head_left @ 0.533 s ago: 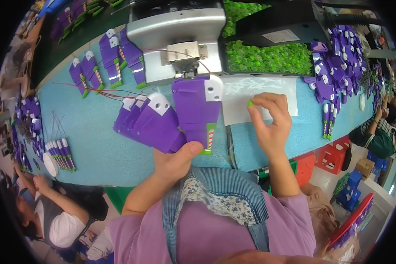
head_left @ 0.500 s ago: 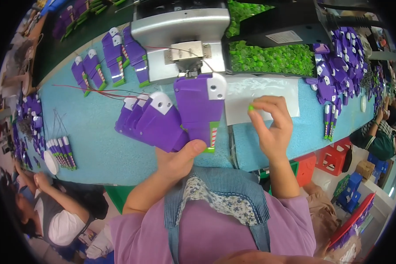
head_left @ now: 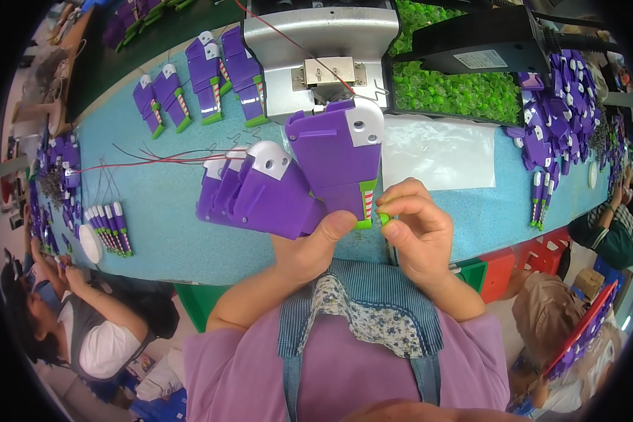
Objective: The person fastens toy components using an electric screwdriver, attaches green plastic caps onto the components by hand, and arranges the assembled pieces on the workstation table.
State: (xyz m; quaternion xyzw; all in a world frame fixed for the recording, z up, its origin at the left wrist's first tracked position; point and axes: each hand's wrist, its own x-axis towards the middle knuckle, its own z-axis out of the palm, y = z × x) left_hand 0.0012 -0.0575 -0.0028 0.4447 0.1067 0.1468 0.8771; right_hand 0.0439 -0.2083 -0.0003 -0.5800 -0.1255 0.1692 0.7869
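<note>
My left hand (head_left: 306,252) is closed round the lower ends of several purple plastic housings (head_left: 337,158), fanned out, with white tops and thin wires trailing left from some. The foremost housing stands nearly upright and has a green corner with a red-and-white striped strip. Just right of its green foot, my right hand (head_left: 423,235) pinches a small green cap (head_left: 385,219) between thumb and fingertips. Whether the cap touches the housing I cannot tell. The palm side of my left hand is hidden behind the parts.
Behind the housings stands a silver machine (head_left: 322,42). A black tray of green caps (head_left: 457,95) sits to its right, above a clear plastic sheet (head_left: 439,158). More purple housings lie in a row (head_left: 205,77) at back left and in a heap (head_left: 566,105) at right. Co-workers sit nearby.
My right hand has brought the green cap left and down to the foot of the foremost housing. My left hand keeps its hold. The whole view has shifted slightly.
</note>
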